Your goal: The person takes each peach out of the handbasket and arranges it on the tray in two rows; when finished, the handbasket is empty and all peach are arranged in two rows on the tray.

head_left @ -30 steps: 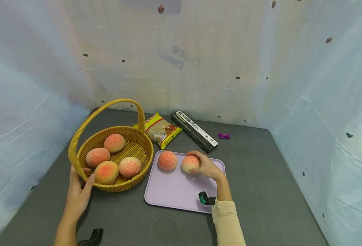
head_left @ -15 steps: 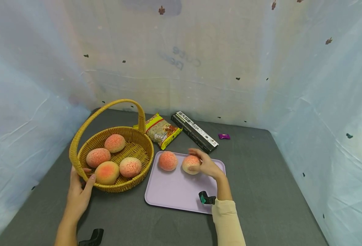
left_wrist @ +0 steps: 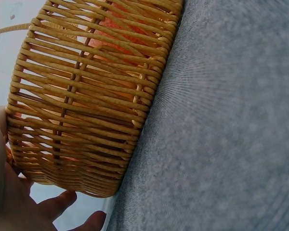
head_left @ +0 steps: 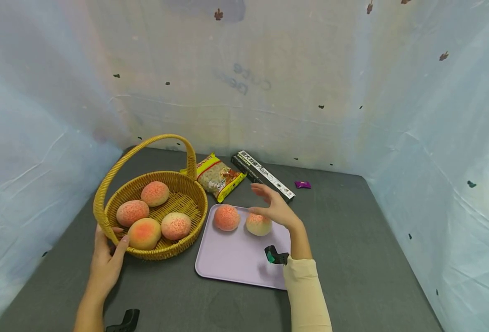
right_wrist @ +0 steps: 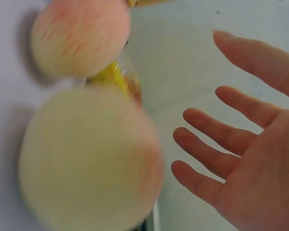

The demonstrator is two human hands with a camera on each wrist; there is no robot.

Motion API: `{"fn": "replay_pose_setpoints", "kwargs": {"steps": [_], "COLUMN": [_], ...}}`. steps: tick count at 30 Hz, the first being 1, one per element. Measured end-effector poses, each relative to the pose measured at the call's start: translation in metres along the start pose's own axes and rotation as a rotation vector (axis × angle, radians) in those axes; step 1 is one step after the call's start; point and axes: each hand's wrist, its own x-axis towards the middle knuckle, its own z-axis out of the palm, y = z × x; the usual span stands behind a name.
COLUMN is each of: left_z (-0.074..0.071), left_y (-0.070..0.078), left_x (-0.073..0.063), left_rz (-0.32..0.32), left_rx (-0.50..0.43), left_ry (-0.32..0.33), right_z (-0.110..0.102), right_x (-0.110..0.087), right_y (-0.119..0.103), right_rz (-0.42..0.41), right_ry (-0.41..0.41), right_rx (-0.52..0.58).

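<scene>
A yellow wicker basket (head_left: 167, 251) with a tall handle stands at the left, with several peaches (head_left: 144, 234) inside. My left hand (head_left: 104, 267) grips its near left rim, the thumb over the edge; in the left wrist view other fingers lie by the woven wall (left_wrist: 82, 96). Two peaches sit on a lilac tray (head_left: 236, 263): a redder one (head_left: 226, 217) on the left and a paler one (head_left: 259, 225) on the right. My right hand (head_left: 281, 213) hovers just above the paler peach. Its fingers are spread, apart from the pale peach (right_wrist: 91, 159) in the right wrist view.
Behind the tray lie a yellow snack bag (head_left: 220, 177) and a long black pasta box (head_left: 263, 175). A small purple wrapped candy (head_left: 302, 184) lies farther right on the dark grey table (head_left: 352, 258). Pale sheeting (head_left: 294, 83) surrounds the table at the back and sides.
My right hand has let go of the paler peach and risen off it, fingers spreading. That peach stays on the tray. The left hand and basket hold still.
</scene>
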Motion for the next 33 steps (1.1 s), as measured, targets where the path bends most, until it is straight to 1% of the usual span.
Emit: {"fn": "replay_pose_setpoints", "kwargs": {"steps": [4, 10, 16, 19, 25, 30, 33], "left_z": [0.0, 0.001, 0.0, -0.001, 0.0, 0.001, 0.001], "left_y": [0.0, -0.001, -0.005, -0.003, 0.002, 0.001, -0.002], "left_x": [-0.001, -0.001, 0.001, 0.0, 0.001, 0.002, 0.002], "left_rz": [0.005, -0.002, 0.011, 0.007, -0.007, -0.002, 0.012], "left_rx": [-0.004, 0.009, -0.002, -0.003, 0.024, 0.01, -0.002], "left_ry": [0.002, -0.004, -0.005, -0.003, -0.001, 0.004, 0.008], "right_z": [0.007, 0.023, 0.043, 0.055, 0.079, 0.097, 0.107], "right_x": [0.016, 0.039, 0.062, 0.075, 0.097, 0.115, 0.124], "right_y": [-0.02, -0.046, -0.069, -0.079, -0.093, -0.1, -0.102], "right_rz": [-0.043, -0.124, -0.168, -0.178, -0.195, -0.211, -0.21], "right_ry": [-0.031, -0.084, -0.137, -0.178, -0.243, -0.265, -0.277], "right_rx": [0.028, 0.025, -0.015, -0.014, -0.018, -0.022, -0.007]}}
